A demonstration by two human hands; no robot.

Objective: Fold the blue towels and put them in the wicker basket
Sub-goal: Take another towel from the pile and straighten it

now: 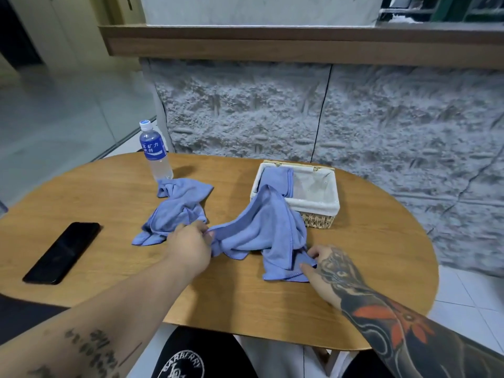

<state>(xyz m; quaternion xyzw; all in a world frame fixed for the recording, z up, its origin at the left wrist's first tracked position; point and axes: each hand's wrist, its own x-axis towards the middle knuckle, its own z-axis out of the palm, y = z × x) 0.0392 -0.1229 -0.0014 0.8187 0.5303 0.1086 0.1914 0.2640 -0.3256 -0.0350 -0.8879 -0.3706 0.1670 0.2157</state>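
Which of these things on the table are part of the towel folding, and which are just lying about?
Part of the job: the held towel, gripped by the left hand and right hand; the crumpled towel; the third towel, already in the wicker basket.
Just lying about: the water bottle, the black phone.

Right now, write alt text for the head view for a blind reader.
A person's left hand and right hand pinch a crumpled blue towel on a wooden table, in front of a wicker basket that holds a folded blue towel. A second blue towel lies crumpled to the left, near a water bottle and a black phone.
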